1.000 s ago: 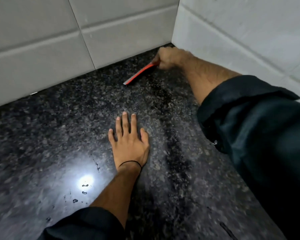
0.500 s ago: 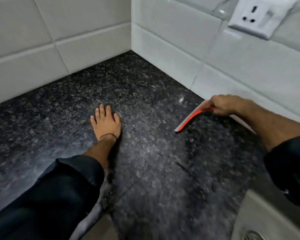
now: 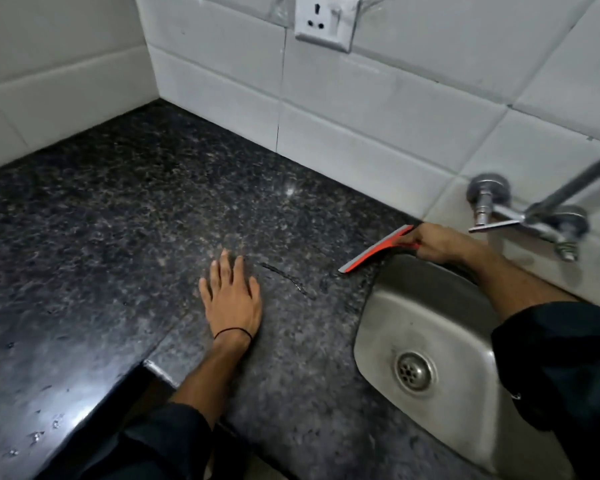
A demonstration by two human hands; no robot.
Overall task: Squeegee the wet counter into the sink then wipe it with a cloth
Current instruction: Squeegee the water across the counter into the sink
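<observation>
My right hand [image 3: 437, 242] grips the handle of a red squeegee [image 3: 374, 250], whose blade rests on the dark speckled granite counter [image 3: 136, 220] right at the far-left rim of the steel sink [image 3: 388, 317]. A thin line of water [image 3: 288, 279] lies on the counter just left of the blade. My left hand [image 3: 232, 299] lies flat on the counter, fingers spread, palm down, holding nothing. No cloth is in view.
A wall tap [image 3: 520, 216] with a long spout sticks out over the sink at the right. A white socket [image 3: 324, 20] sits on the tiled wall above. The counter's front edge [image 3: 153, 368] steps inward near my left forearm. Droplets lie at the lower left.
My right hand has dragged the squeegee from the back corner along the wall to the sink's edge. The view has swung right, bringing sink and tap into sight. My left hand stays flat.
</observation>
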